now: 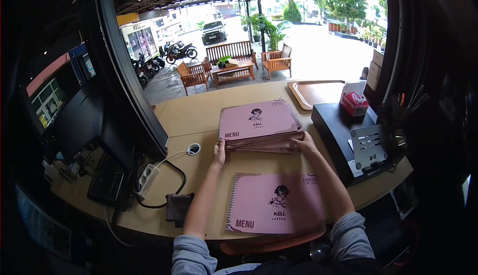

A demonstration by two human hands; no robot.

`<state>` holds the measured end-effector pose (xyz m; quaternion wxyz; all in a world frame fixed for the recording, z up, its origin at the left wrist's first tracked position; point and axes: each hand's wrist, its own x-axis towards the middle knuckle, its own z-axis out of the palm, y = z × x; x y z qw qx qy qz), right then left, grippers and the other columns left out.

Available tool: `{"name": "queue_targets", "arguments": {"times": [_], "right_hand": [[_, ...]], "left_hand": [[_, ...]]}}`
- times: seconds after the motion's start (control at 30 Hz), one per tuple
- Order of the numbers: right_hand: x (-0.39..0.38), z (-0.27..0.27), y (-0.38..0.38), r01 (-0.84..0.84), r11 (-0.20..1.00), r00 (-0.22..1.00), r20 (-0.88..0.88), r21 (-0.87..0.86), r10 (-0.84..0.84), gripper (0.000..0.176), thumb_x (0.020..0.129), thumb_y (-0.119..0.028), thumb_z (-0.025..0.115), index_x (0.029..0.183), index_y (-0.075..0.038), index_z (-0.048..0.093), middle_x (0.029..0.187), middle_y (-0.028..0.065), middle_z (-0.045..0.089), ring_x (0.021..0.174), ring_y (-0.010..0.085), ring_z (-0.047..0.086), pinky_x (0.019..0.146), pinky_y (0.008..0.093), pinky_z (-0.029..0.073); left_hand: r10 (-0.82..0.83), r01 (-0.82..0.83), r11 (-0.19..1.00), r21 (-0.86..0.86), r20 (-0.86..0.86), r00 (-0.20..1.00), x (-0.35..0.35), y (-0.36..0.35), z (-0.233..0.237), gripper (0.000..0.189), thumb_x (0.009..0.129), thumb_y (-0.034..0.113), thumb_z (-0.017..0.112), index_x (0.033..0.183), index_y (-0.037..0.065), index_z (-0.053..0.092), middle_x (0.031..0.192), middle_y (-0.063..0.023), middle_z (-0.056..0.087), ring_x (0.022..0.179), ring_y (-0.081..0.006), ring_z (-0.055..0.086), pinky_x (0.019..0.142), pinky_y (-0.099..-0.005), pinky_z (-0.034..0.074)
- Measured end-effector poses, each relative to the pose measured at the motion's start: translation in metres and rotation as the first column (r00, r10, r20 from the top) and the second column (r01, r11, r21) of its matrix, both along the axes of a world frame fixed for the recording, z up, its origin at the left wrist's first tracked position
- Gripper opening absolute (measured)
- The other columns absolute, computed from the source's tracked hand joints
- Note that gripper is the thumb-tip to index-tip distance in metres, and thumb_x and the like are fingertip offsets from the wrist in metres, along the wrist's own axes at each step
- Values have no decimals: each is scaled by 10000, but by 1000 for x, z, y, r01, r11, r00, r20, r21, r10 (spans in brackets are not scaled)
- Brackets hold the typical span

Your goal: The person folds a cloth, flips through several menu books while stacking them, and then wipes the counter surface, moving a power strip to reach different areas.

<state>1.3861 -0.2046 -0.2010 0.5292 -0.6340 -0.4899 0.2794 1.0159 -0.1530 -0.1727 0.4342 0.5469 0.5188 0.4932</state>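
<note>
A stack of pink spiral-bound menus (259,119) with a "KELL coffee" print lies on the wooden counter. My left hand (219,153) grips its near left corner, fingers closed along the edge. On the opposite side, my right hand (305,144) holds the near right edge, with some fingertips hidden by the covers. The lower menus in the pile are slightly fanned and uneven. Closer to me, a single pink menu (274,200) rests flat by the counter's front edge, its spiral on the left, partly covered by my right forearm.
A brown tray (294,96) sits at the back right. Right of the stack stands a black box (331,135) with a tissue box (354,105) and a grey stand (368,148). On the left are a power strip (146,176), cables, a dark cloth (178,208) and a monitor (79,120).
</note>
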Motion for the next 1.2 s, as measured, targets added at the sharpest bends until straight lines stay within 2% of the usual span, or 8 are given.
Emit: {"name": "queue_targets", "arguments": {"times": [0.3, 0.37, 0.47, 0.77, 0.97, 1.03, 1.1, 1.2], "right_hand": [[-28, 43, -56, 63, 996, 984, 163, 57, -71, 702, 731, -188, 716, 1306, 24, 374, 1253, 217, 486, 1170, 295, 488, 982, 359, 393], [-36, 68, -89, 104, 993, 957, 267, 61, -117, 744, 758, -190, 706, 1348, 45, 318, 1323, 261, 393, 1201, 318, 442, 997, 368, 381], [-40, 88, -109, 11, 994, 998, 64, 108, -18, 639, 838, -226, 647, 1338, 30, 343, 1261, 211, 468, 1141, 254, 490, 917, 334, 430], [-47, 140, -165, -121, 982, 595, -782, 143, 187, 509, 933, -388, 479, 1264, -8, 409, 1162, 130, 554, 843, 189, 607, 759, 367, 500], [-35, 102, -240, -299, 943, 705, -632, 147, 322, 384, 863, -47, 566, 1218, 7, 429, 1092, 115, 576, 782, 114, 620, 623, 222, 522], [-28, 83, -262, -327, 941, 747, -587, 85, 313, 403, 861, -59, 582, 1220, 13, 414, 1044, 111, 593, 757, 107, 622, 577, 212, 517], [-21, 71, -278, -365, 931, 819, -481, -15, 313, 447, 856, -84, 614, 1224, 26, 384, 947, 102, 626, 706, 93, 626, 486, 191, 507], [-17, 62, -287, -380, 924, 847, -419, -50, 326, 445, 848, -88, 629, 1211, 40, 406, 933, 99, 632, 710, 106, 630, 460, 204, 506]], "left_hand": [[2, 21, 999, 43, -481, 877, -21, 47, 20, 560, 830, 527, 535, 725, -13, 637, 659, -120, 635, 628, -217, 606, 635, -363, 458], [-157, 156, 987, 46, 27, 987, -13, 39, 33, 365, 875, 361, 542, 882, 8, 636, 857, -85, 660, 794, -213, 623, 709, -337, 486], [-216, 370, 918, -144, 602, 769, -6, -5, 94, 297, 900, 252, 465, 1091, 40, 546, 955, -85, 636, 892, -198, 628, 786, -355, 549], [-409, 399, 909, 121, 447, 796, -36, -142, 139, 291, 917, 202, 414, 1049, -18, 549, 961, -133, 639, 878, -207, 648, 798, -341, 560], [-364, 469, 878, -96, 502, 785, -52, -224, 96, 297, 924, 220, 415, 1017, -23, 557, 916, -109, 646, 843, -177, 645, 779, -317, 540], [-490, 499, 856, -131, 98, 866, -70, -222, 62, 303, 935, 259, 426, 1016, 4, 569, 841, -65, 637, 733, -124, 603, 670, -261, 495], [-546, 557, 819, -137, 114, 830, -75, -239, 44, 332, 937, 306, 463, 957, 0, 589, 791, -19, 617, 662, -100, 541, 608, -245, 441], [-349, 339, 934, -110, -472, 809, -71, -267, 40, 412, 891, 360, 565, 797, -39, 601, 728, -70, 624, 658, -148, 571, 628, -284, 460]]}}
